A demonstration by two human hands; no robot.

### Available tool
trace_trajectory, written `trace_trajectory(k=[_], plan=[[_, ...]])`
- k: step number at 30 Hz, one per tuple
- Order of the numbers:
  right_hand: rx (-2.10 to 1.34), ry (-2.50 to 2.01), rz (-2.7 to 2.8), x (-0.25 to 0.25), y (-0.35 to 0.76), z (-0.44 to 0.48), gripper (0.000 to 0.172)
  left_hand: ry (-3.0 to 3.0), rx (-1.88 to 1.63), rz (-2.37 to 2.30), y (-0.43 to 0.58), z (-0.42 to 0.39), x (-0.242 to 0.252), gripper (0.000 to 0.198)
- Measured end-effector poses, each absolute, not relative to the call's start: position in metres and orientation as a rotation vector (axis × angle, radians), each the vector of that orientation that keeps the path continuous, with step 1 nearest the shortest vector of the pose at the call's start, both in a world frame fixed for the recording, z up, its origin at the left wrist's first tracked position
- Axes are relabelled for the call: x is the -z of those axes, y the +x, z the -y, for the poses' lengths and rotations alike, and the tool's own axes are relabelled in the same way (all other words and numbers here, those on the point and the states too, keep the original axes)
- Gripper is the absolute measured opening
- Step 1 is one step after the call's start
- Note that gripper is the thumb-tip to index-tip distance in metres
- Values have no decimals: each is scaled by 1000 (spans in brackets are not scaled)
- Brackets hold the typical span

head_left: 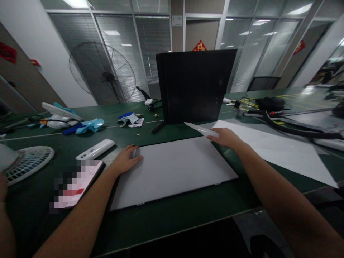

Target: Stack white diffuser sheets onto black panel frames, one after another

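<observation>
White panel (172,168) lies flat on the green counter (161,222), just before the black screen (196,86). I note left hand (125,159) on the panel's left edge, grip released, palm flat. At its far right corner, right hand (227,138) pinches a white strip (200,129).

Green table (166,222) bearing white panel (174,168), paper sheet (282,150)

Both arms stretch forward, left hand (126,159) flat and palm down, right hand (227,138) loosely curled.
</observation>
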State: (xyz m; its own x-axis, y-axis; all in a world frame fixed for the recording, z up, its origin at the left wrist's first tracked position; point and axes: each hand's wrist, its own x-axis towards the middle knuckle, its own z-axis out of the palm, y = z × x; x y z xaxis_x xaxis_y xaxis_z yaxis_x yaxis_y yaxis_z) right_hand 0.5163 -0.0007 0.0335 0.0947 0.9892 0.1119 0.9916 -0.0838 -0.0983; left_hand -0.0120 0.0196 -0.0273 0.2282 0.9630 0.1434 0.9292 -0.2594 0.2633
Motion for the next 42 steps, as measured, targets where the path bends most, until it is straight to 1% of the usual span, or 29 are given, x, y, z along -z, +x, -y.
trace_trajectory(k=[3,7,9,10,12,14,16,19,21,23,31,35,38,42], plan=[[-47,-1925,2326,-40,465,22,79,2342,-441,-1825,-10,-19,27,91],[-130,-1588,2647,-44,398,64,89,2300,-494,-1807,-9,-18,25,87],[-279,-1347,2720,-46,374,84,93,2285,-506,-1807,-9,-18,25,88],[-393,-1199,2738,-47,366,92,94,2283,-501,-1810,-8,-18,25,88],[-598,-932,2731,-49,358,101,89,2289,-473,-1816,-8,-19,24,91],[-640,-838,2692,-48,359,98,81,2293,-435,-1816,-8,-19,24,94],[-497,-953,2654,-43,371,85,77,2292,-412,-1815,-8,-19,25,96],[-231,-1308,2631,-31,399,58,73,2284,-407,-1832,-8,-18,25,95],[-189,-1562,2641,-24,419,45,74,2261,-405,-1859,-7,-16,23,97],[-195,-1716,2655,-22,431,40,75,2228,-406,-1881,-6,-14,22,99],[-124,-1655,2708,-50,412,62,63,2169,-461,-1973,-6,-15,23,96],[-60,-1628,2708,-49,406,61,59,2158,-448,-2018,-7,-18,26,99],[-58,-1621,2667,-45,412,53,57,2183,-427,-2005,-8,-19,26,96],[38,-1724,2426,-39,447,28,54,2221,-419,-1977,-9,-20,27,94]])
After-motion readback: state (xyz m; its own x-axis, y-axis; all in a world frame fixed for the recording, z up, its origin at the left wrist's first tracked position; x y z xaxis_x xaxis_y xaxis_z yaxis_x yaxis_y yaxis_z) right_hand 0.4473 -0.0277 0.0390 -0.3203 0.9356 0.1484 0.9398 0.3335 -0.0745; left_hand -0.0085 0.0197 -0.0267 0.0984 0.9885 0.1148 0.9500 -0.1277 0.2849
